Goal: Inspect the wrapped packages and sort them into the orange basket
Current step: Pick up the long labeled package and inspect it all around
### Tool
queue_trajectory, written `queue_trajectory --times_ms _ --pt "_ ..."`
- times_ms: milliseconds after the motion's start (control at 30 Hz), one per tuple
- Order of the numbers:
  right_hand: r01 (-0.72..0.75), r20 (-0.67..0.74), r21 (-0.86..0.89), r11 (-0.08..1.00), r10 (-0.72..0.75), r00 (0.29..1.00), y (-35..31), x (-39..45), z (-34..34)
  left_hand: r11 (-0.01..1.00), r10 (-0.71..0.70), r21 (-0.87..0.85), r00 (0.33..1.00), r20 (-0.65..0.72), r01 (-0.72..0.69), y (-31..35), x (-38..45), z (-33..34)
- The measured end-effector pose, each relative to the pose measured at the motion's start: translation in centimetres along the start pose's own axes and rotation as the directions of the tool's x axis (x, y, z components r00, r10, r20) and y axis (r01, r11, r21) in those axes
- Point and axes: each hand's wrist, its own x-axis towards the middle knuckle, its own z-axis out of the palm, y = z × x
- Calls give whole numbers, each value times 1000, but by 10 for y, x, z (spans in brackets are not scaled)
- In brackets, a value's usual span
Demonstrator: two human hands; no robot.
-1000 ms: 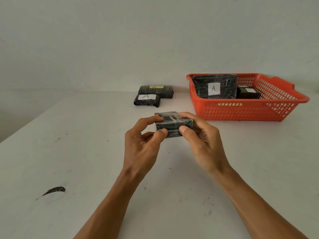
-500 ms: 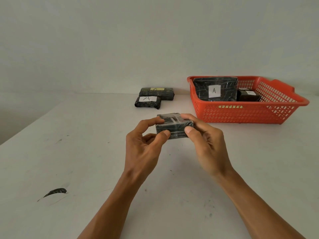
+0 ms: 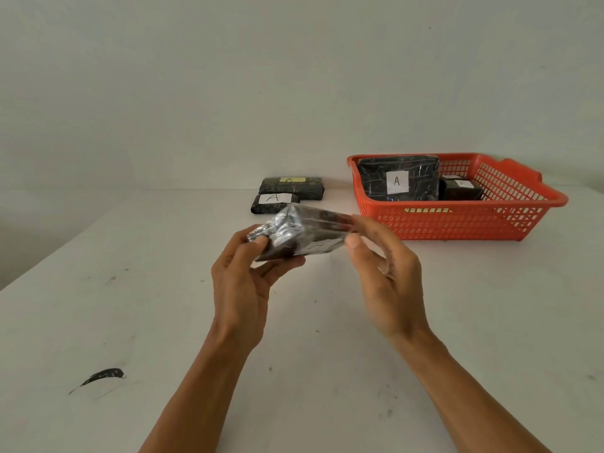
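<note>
Package (image 3: 304,233) | long axis left-right, tilted | left hand (image 3: 242,282), right hand (image 3: 385,273) each pinching an end | above table (image 3: 98,305)

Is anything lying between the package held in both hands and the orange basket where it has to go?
Nothing visible does. The held package is gripped by the left hand and right hand above the table; bare tabletop separates it from the orange basket. The two labelled packages lie farther back, off that path.
</note>
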Motion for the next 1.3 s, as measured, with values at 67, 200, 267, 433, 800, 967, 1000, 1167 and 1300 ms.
queue_trajectory --times_ms 67,200,267,433,800,967,1000,1167,1300 --pt "-133 -140 -27 991 128 982 5 4 -3 990 -89 -115 995 -40 84 3 0 -2" --pt "-497 -173 125 859 512 841 10 17 -13 942 -246 -253 966 -76 220 5 1 -6" --pt "-599 -65 291 746 640 766 11 21 -16 931 -286 -257 956 -63 261 4 2 -8" --pt "-596 77 484 641 647 758 10 20 -17 936 -324 -157 945 -38 314 1 4 -11" --pt "-468 -102 317 825 520 848 14 19 -15 898 -163 397 981 -103 191 -10 5 -13" --pt "-418 -59 164 893 432 900 16 12 -12 874 -127 453 982 -136 176 -19 3 -14" --pt "-412 -51 111 904 419 907 17 9 -10 886 -126 429 981 -151 179 -20 3 -14" --pt "-386 -96 5 923 384 918 20 5 -3 895 -64 428 987 -149 122 -21 3 -12" --pt "-407 -124 -9 913 403 907 16 7 -9 825 -88 555 994 -60 107 -20 2 -15"
